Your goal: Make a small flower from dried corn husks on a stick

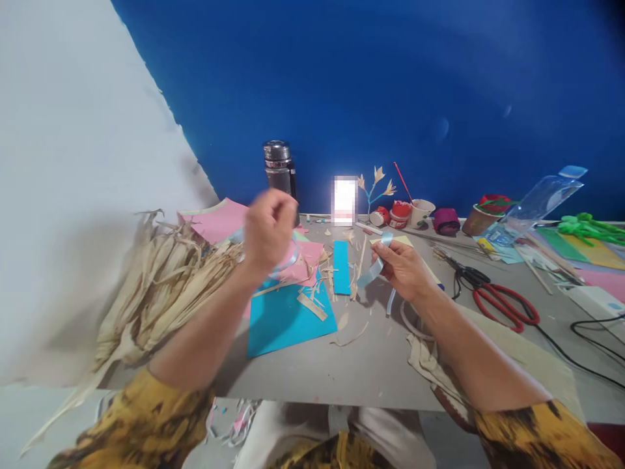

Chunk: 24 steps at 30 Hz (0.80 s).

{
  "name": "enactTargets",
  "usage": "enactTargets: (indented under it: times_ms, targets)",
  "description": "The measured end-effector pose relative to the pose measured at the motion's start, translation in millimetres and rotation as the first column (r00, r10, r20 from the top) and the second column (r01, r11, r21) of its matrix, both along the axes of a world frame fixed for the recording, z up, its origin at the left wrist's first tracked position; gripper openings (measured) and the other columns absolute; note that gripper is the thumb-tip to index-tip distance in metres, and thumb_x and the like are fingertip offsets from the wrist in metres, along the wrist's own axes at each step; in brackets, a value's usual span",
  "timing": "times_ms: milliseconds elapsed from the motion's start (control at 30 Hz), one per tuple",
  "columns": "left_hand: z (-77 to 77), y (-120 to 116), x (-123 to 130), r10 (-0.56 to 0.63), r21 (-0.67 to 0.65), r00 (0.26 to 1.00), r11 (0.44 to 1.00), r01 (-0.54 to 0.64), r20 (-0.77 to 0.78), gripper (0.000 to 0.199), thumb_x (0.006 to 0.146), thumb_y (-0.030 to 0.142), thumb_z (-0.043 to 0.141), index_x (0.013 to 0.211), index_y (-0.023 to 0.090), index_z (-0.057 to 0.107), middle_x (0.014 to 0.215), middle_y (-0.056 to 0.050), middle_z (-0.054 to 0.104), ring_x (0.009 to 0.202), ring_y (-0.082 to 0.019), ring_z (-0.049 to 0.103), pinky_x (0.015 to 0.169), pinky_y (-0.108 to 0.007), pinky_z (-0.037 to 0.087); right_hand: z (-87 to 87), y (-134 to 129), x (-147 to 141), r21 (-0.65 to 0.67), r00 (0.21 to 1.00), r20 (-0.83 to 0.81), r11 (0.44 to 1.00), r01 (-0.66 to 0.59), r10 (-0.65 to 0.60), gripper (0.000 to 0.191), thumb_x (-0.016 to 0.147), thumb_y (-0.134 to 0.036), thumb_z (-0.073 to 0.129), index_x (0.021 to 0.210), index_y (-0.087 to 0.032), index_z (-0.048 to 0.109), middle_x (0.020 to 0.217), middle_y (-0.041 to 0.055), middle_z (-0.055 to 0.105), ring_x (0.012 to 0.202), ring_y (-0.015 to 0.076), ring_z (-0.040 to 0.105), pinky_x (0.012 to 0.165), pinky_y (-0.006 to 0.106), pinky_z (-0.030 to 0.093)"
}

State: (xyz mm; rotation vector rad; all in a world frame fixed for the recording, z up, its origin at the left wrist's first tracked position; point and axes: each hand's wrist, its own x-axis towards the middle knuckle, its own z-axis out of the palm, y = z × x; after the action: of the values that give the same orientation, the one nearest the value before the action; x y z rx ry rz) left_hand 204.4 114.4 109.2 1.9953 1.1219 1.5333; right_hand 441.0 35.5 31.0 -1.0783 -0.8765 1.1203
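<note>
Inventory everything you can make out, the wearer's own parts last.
Walls: two, blue behind, white left
Table: one, grey, centre
Husks: one pile, tan, left
Thermos: one, dark, back
Papers: several, pink, left of centre
Sheet: one, blue, front centre
Strip: one, blue, centre
Scraps: many, tan, centre
Ribbon: one, light blue, centre
Flowers: three, cream, back
Jars: two, red, back
Cup: one, white, beside jars
Stick: one, red, in cup
Bundle: one, purple, back
Scissors: one pair, red-handled, right
Bottle: one, clear, right
Tangle: one, green, far right
Left hand: one, blurred, left of centre
Right hand: one, holding ribbon
Sleeves: two, yellow-black, bottom
</note>
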Motion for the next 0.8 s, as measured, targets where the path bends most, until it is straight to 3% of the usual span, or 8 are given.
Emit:
enactTargets:
  times_ms: [33, 100, 167, 200, 333, 433, 633, 800]
  targets:
    - [-12.6, -18.5, 10.4, -0.149, -0.153, 0.989, 0.977, 0.148, 0.008, 0.015, 0.087, 0.03, 0.057, 0.08, 0.018, 0.062, 0.077, -0.004, 0.062, 0.08, -0.018, 0.06, 0.069, -0.031, 0.047, 0.2, -1.5, -2.4, 0.014, 0.999, 0.036, 1.0, -0.001, 0.0, 0.038, 0.065, -0.048, 0.082, 0.081, -0.017, 0.068, 0.065, -0.0019, 0.06, 0.056, 0.0104, 0.052, 0.051, 0.024, 0.042]
    - [-39.2, -52.1, 30.9, -0.418, -0.492, 0.895, 0.753, 0.436, 0.154, 0.021, 0.085, 0.037, 0.059, 0.08, 0.017, 0.062, 0.073, -0.003, 0.062, 0.069, -0.015, 0.061, 0.059, -0.028, 0.046, 1.2, -6.3, -8.0, 0.029, 0.988, 0.139, 0.997, -0.071, 0.066, 0.043, 0.067, -0.049, 0.08, 0.093, -0.018, 0.068, 0.063, -0.0025, 0.06, 0.055, 0.0117, 0.053, 0.051, 0.024, 0.041]
    - [-61.4, -75.7, 45.9, -0.409, -0.62, 0.803, 0.511, 0.595, 0.434, 0.028, 0.084, 0.044, 0.06, 0.086, 0.016, 0.062, 0.081, -0.005, 0.065, 0.07, -0.015, 0.062, 0.057, -0.026, 0.047, 3.4, -13.2, -13.4, 0.006, 0.933, 0.303, 0.978, -0.207, 0.196, 0.051, 0.07, -0.045, 0.079, 0.111, -0.019, 0.064, 0.063, -0.0033, 0.06, 0.055, 0.0131, 0.054, 0.051, 0.025, 0.04]
    - [-69.3, -82.8, 50.5, -0.355, -0.636, 0.775, 0.444, 0.632, 0.522, 0.032, 0.083, 0.048, 0.061, 0.084, 0.016, 0.06, 0.079, -0.005, 0.064, 0.07, -0.015, 0.062, 0.056, -0.025, 0.046, 4.7, -16.9, -15.8, -0.019, 0.879, 0.406, 0.963, -0.267, 0.251, 0.054, 0.072, -0.041, 0.077, 0.119, -0.02, 0.06, 0.063, -0.0038, 0.061, 0.055, 0.0133, 0.054, 0.051, 0.024, 0.038]
    - [-81.9, -86.3, 53.2, -0.226, -0.622, 0.794, 0.515, 0.589, 0.565, 0.026, 0.07, 0.037, 0.075, 0.072, 0.016, 0.059, 0.066, 0.0, 0.059, 0.058, -0.011, 0.055, 0.053, -0.023, 0.042, 8.5, -28.0, -22.5, -0.087, 0.62, 0.721, 0.928, -0.362, 0.31, 0.064, 0.075, -0.026, 0.073, 0.135, -0.024, 0.051, 0.06, -0.0067, 0.056, 0.055, 0.0122, 0.05, 0.053, 0.023, 0.035]
    - [-85.0, -79.1, 51.9, -0.217, -0.578, 0.779, 0.56, 0.593, 0.589, 0.022, 0.068, 0.031, 0.075, 0.067, 0.015, 0.06, 0.058, 0.001, 0.056, 0.051, -0.009, 0.05, 0.052, -0.023, 0.04, 9.1, -28.6, -23.7, -0.117, 0.539, 0.778, 0.918, -0.378, 0.322, 0.068, 0.075, -0.024, 0.071, 0.139, -0.024, 0.049, 0.058, -0.0078, 0.053, 0.055, 0.0119, 0.048, 0.054, 0.023, 0.034]
    - [-92.9, -72.8, 52.6, -0.108, -0.56, 0.693, 0.507, 0.655, 0.713, 0.029, 0.07, 0.039, 0.076, 0.071, 0.015, 0.06, 0.056, 0.002, 0.056, 0.046, -0.007, 0.049, 0.048, -0.02, 0.036, 11.5, -21.5, -17.7, -0.16, 0.681, 0.641, 0.93, -0.332, 0.353, 0.031, 0.078, -0.042, 0.069, 0.094, -0.015, 0.07, 0.057, -0.0023, 0.06, 0.051, 0.011, 0.051, 0.049, 0.023, 0.034]
    - [-91.6, -67.8, 51.0, -0.088, -0.583, 0.687, 0.459, 0.67, 0.721, 0.032, 0.066, 0.039, 0.08, 0.068, 0.014, 0.059, 0.054, 0.002, 0.056, 0.043, -0.005, 0.046, 0.046, -0.018, 0.034, 14.2, -17.9, -8.4, -0.124, 0.766, 0.531, 0.927, -0.354, 0.363, 0.033, 0.074, -0.047, 0.073, 0.067, -0.016, 0.066, 0.058, 0.002, 0.065, 0.052, 0.0122, 0.055, 0.051, 0.024, 0.041]
